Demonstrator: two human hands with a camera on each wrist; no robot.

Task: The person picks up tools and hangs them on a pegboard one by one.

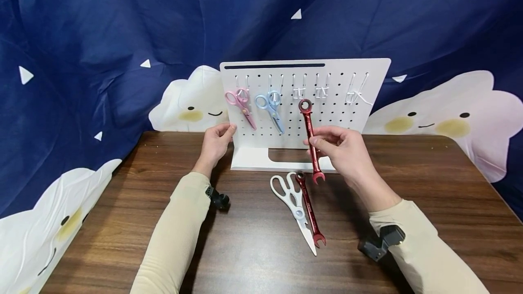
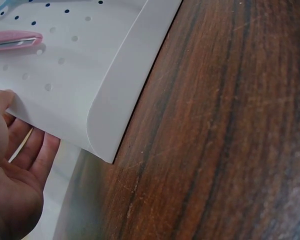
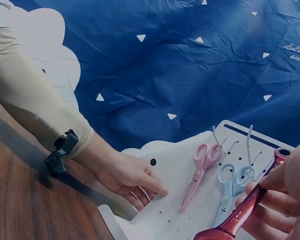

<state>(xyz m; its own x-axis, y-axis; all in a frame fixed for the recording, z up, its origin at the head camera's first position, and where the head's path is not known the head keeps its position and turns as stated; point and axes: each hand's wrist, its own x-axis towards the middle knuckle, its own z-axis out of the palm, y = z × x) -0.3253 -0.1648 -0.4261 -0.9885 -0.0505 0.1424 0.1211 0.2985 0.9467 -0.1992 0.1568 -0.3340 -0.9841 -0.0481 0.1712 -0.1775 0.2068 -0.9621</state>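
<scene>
My right hand (image 1: 345,149) pinches a red combination wrench (image 1: 311,137) by its shaft, ring end up, in front of the white pegboard (image 1: 286,126). In the right wrist view that wrench (image 3: 245,210) slants across the lower right. My left hand (image 1: 216,144) grips the pegboard's left edge, thumb on the front face and fingers behind, as the left wrist view shows. Pink scissors (image 1: 242,105) and light blue scissors (image 1: 271,108) hang on hooks at the board's left. A second red wrench (image 1: 309,210) lies on the table beside white scissors (image 1: 297,210).
White wire hooks (image 1: 299,92) stick out of the board's middle, and another pair (image 1: 356,95) sits at its right. The board's flat base (image 1: 249,160) stands on the dark wooden table (image 1: 163,185). A blue curtain (image 1: 122,22) with clouds and triangles hangs behind.
</scene>
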